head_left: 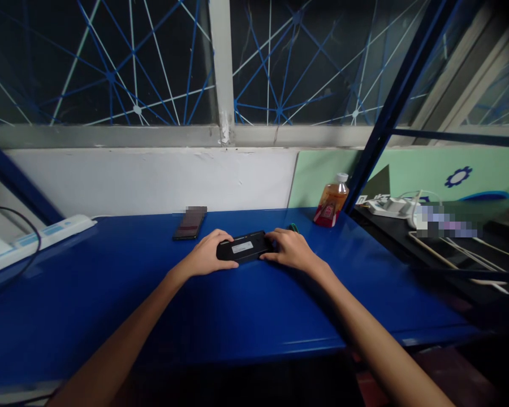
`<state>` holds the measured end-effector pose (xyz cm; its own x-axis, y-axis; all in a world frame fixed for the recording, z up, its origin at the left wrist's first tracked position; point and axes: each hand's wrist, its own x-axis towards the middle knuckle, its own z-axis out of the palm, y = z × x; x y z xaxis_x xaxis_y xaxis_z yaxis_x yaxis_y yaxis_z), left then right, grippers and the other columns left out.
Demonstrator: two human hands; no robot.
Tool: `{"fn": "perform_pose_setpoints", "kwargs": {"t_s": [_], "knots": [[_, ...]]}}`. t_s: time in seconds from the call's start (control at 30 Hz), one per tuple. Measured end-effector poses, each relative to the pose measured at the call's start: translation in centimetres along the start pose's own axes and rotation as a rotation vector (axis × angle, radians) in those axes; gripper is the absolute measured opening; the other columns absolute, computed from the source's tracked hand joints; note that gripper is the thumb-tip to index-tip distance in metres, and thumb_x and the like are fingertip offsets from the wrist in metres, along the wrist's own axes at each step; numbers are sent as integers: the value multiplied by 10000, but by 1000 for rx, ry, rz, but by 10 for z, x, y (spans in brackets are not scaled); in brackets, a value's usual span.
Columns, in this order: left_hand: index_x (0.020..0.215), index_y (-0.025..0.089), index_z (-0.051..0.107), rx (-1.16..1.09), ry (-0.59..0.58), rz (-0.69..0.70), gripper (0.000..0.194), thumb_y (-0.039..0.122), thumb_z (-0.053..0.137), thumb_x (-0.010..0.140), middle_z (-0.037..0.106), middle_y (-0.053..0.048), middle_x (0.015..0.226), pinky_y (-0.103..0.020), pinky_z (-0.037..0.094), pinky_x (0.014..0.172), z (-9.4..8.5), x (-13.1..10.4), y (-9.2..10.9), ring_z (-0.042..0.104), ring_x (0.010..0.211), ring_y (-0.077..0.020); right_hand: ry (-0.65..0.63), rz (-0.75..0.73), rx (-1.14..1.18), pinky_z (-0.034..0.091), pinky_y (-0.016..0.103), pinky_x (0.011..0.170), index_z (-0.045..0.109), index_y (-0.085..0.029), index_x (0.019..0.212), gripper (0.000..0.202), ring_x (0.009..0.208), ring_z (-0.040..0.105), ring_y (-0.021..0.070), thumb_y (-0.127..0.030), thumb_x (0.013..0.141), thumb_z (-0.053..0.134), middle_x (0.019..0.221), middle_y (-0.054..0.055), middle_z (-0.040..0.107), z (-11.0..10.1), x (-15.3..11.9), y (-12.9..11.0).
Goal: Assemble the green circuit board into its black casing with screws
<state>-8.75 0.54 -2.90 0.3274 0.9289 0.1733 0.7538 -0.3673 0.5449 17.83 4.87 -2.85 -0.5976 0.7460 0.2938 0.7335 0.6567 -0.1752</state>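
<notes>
Steadying the flat black oblong device (249,256) with its white label (242,247) wants even pressure, left hand (206,253) and right hand (294,249) each clasping one end.

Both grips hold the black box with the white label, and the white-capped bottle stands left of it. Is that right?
Wrong side: the head view shows the white-capped bottle standing right of the black box. The left grip and right grip do hold the box with its white label.
</notes>
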Motion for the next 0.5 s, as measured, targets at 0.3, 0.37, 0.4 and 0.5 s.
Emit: {"fn": "perform_pose_setpoints", "kwargs": {"t_s": [0.3, 0.37, 0.4, 0.5], "knots": [[1000, 215, 584, -15, 19, 14, 510, 424, 777, 577, 526, -63, 1126, -399, 426, 893, 2, 3, 0, 552, 1012, -266, 16, -26, 16, 443, 298, 676, 629, -195, 1121, 567, 859, 636, 220, -613, 737, 660, 989, 76, 671, 2, -1, -3], [999, 211, 582, -15, 24, 17, 513, 420, 779, 574, 526, -64, 1121, -399, 422, 896, 2, 3, 1, 551, 1012, -266, 22, -32, 17, 440, 301, 672, 629, -190, 1120, 575, 860, 635, 223, -621, 740, 652, 989, 76, 669, 3, -2, -3], [996, 210, 580, -17, 28, 21, 517, 417, 782, 568, 525, -63, 1119, -401, 422, 898, 3, 3, 0, 550, 1011, -266, 24, -36, 19, 438, 301, 671, 626, -188, 1126, 584, 860, 633, 223, -623, 738, 652, 993, 75, 667, 3, -2, -2], [1000, 214, 568, -34, 43, 39, 539, 402, 789, 546, 520, -60, 1117, -410, 420, 905, 4, 3, -1, 548, 1012, -269, 19, -49, 26, 429, 298, 662, 607, -197, 1169, 609, 838, 627, 215, -622, 735, 655, 992, 68, 660, 4, -2, -1]]}}
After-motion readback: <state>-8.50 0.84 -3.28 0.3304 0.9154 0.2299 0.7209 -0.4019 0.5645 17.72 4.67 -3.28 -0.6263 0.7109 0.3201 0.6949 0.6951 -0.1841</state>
